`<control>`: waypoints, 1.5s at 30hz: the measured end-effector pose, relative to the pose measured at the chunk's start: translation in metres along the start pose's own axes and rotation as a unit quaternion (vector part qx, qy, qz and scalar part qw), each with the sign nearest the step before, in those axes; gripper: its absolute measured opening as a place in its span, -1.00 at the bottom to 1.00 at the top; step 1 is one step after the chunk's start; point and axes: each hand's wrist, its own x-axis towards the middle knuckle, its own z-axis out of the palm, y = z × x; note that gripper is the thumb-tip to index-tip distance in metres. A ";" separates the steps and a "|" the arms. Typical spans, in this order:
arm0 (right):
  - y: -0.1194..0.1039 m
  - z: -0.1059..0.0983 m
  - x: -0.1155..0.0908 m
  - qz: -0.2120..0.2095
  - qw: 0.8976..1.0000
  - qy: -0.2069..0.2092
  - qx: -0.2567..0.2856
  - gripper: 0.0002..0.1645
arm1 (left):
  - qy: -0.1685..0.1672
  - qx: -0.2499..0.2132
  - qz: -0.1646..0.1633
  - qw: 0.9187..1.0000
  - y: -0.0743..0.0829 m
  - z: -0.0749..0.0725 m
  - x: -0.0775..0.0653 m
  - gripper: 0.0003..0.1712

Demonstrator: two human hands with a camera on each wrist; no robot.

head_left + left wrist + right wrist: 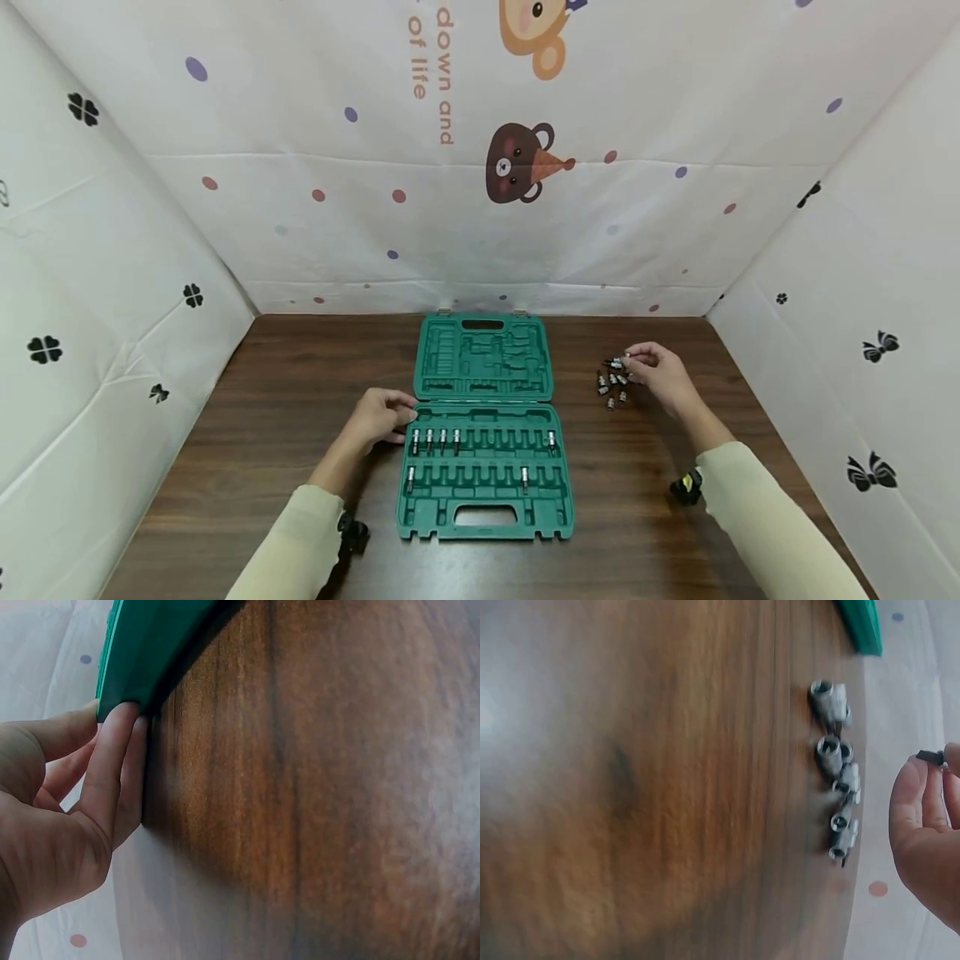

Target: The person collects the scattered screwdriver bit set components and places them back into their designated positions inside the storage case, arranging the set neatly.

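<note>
A green plastic socket case (431, 510) lies unfolded on the table, its lid (480, 367) laid back toward the wall. My left hand (377, 417) pinches the case's left edge near the hinge, thumb on top. Several bit sockets stand in the tray: a group at the upper left (442, 439), one at upper right (552, 442) and two in the lower row. To the right of the case, my right hand (662, 377) pinches a small bit socket, whose dark tip (930, 757) shows between thumb and fingers. Beside that hand is a loose pile of bit sockets (829, 754).
The brown wooden table (300, 358) spreads to both sides of the case. White printed cloth (480, 242) hangs behind, and similar cloth covers the left and right sides. The lid reaches nearly to the back wall.
</note>
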 end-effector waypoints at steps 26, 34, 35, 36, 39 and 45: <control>-0.037 0.060 -0.040 -0.026 0.988 -0.122 0.093 -0.52 | -0.003 -0.002 0.001 1.000 -0.006 -0.003 -0.001 -0.73; -0.050 0.080 -0.046 -0.017 0.984 -0.155 0.089 -0.61 | -0.001 -0.002 -0.003 1.000 -0.002 -0.001 0.001 -0.74; -0.052 0.083 -0.047 -0.016 0.983 -0.161 0.089 -0.62 | -0.002 -0.001 -0.001 1.000 -0.002 -0.001 0.001 -0.74; -0.053 0.085 -0.048 -0.016 0.982 -0.167 0.089 -0.63 | -0.003 -0.001 -0.001 1.000 -0.002 -0.001 0.001 -0.74; -0.057 0.094 -0.050 -0.018 0.979 -0.184 0.089 -0.65 | -0.004 -0.002 -0.001 1.000 -0.001 -0.001 0.002 -0.74; -0.062 0.112 -0.052 -0.023 0.973 -0.211 0.093 -0.68 | -0.003 -0.002 -0.002 1.000 -0.001 -0.001 0.003 -0.74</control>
